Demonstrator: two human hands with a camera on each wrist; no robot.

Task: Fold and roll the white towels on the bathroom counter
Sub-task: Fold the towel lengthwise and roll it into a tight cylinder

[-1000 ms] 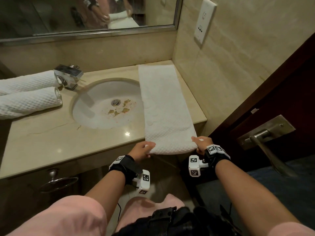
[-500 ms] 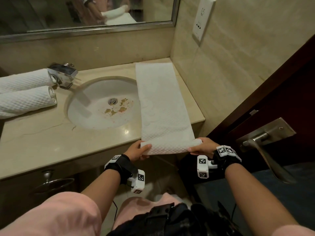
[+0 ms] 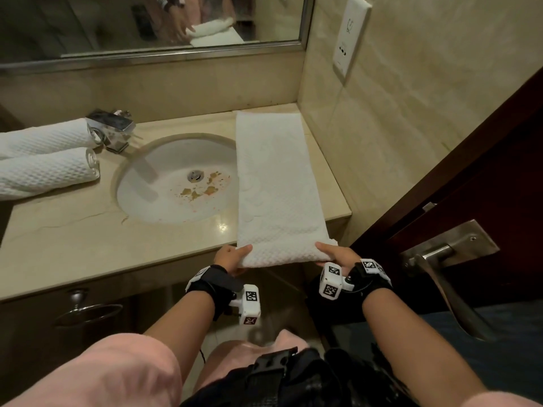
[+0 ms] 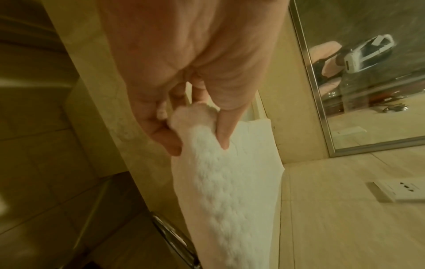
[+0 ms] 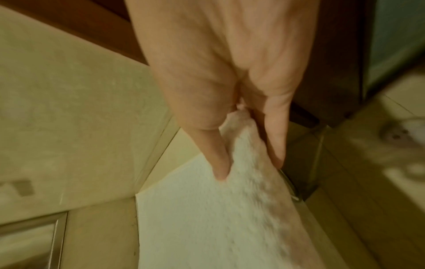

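A long white towel (image 3: pixel 276 183), folded into a narrow strip, lies on the beige counter (image 3: pixel 73 239) to the right of the sink, running from the back wall to the front edge. Its near end is curled into a first small roll that overhangs the edge. My left hand (image 3: pixel 235 257) pinches the roll's left end (image 4: pixel 202 145) between thumb and fingers. My right hand (image 3: pixel 332 254) pinches the right end (image 5: pixel 248 163) the same way. Two rolled white towels (image 3: pixel 44 160) lie side by side at the counter's far left.
An oval sink (image 3: pixel 179 180) with brown stains takes up the counter's middle, with a chrome tap (image 3: pixel 111 127) behind it. A mirror (image 3: pixel 152 22) and a wall socket (image 3: pixel 349 33) stand behind and to the right. A dark door with a metal lever handle (image 3: pixel 440 254) is close on my right.
The towel's near end, which hung over the edge a second ago, has been turned up and over into a small roll. Both hands have kept their grip on its corners.
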